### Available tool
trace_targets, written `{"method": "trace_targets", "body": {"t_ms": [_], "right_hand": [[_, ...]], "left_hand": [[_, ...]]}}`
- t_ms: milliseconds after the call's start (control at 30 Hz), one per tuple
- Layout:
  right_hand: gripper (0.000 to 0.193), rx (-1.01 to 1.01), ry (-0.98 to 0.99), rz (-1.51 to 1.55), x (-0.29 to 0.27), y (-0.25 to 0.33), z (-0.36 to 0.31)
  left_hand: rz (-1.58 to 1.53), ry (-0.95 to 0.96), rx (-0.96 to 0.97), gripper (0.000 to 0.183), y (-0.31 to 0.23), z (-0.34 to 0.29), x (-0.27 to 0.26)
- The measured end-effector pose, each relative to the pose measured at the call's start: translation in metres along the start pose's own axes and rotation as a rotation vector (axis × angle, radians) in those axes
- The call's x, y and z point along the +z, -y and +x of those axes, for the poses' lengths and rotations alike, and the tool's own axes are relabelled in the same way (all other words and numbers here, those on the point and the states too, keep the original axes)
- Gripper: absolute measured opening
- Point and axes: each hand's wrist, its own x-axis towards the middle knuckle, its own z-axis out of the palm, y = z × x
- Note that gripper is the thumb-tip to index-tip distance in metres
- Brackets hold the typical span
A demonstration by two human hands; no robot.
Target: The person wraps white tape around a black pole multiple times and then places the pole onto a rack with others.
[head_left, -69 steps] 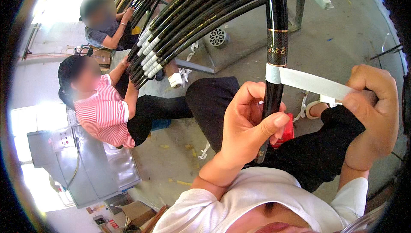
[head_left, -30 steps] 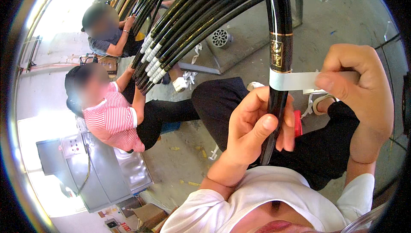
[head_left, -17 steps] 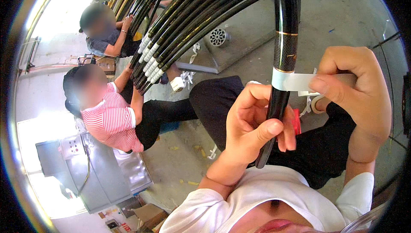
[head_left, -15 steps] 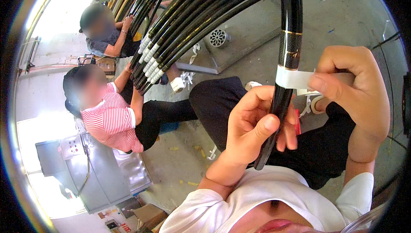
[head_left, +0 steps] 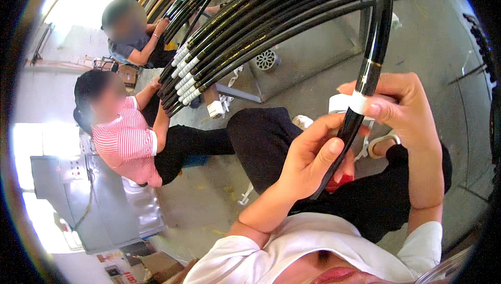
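Note:
A glossy black rod with a gold band runs down from the top edge, slightly tilted, its lower end near my lap. My left hand is closed around its lower part, thumb laid along the front. Just above that, white tape circles the rod. My right hand pinches at this tape, thumb in front and fingers passing behind the rod. To the rod's left, by those fingertips, shows a white tape roll, partly hidden.
Many similar black rods with white-wrapped ends fan out at the upper left. A person in a striped shirt sits by them, another person beyond. A metal frame and a round patterned piece are on the floor.
The tape strip stretched out to the right before is now wrapped close against the rod. My right hand has moved left to the rod, its fingers now behind it. The rod's top has shifted right.

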Motion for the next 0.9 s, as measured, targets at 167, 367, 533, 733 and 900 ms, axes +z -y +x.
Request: {"method": "trace_targets", "body": {"t_ms": [167,367,533,733,900], "right_hand": [[0.035,-0.064,-0.01,-0.135,-0.004,0.004,0.001],[0.043,-0.012,0.024,-0.004,-0.003,-0.002,0.005],[0.036,-0.051,-0.079,-0.157,0.001,-0.008,0.008],[0.031,-0.06,-0.069,-0.151,0.002,-0.003,0.006],[0.031,-0.053,0.011,-0.021,-0.004,-0.005,0.006]], "left_hand": [[0.267,-0.057,0.194,0.037,0.006,0.007,-0.008],[0.063,0.112,0.005,0.039,-0.005,0.011,-0.013],[0.384,0.012,0.151,0.031,-0.001,0.015,-0.018],[0.424,-0.012,0.185,0.022,0.001,0.017,-0.016],[0.111,0.196,-0.115,0.034,-0.015,0.014,-0.02]]}}
